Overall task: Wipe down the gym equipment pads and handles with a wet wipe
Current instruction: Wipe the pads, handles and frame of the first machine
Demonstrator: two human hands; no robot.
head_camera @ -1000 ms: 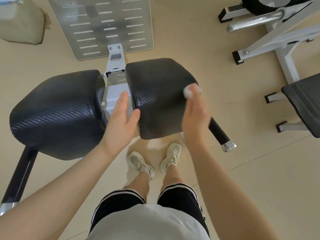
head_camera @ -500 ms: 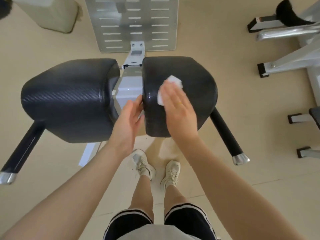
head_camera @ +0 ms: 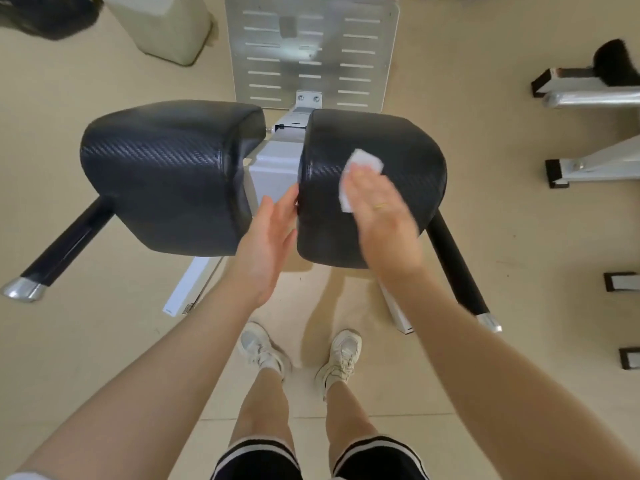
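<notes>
Wipe [head_camera: 360, 174] now nearer pad [head_camera: 372, 181] center under flat R hand [head_camera: 382, 216]; L hand [head_camera: 266, 237] open, same edge.

A narrow gap between the left pad [head_camera: 166, 174] and right pad [head_camera: 398, 147] is floored by the white frame [head_camera: 273, 168].

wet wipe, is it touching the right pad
Touching. The head view shows the wet wipe pressed flat on the right pad under the right hand.

Bright even light, soft shadows under pads [head_camera: 173, 174], right hand [head_camera: 384, 216] motion-blurred (wide-angle bending at edges)
</notes>
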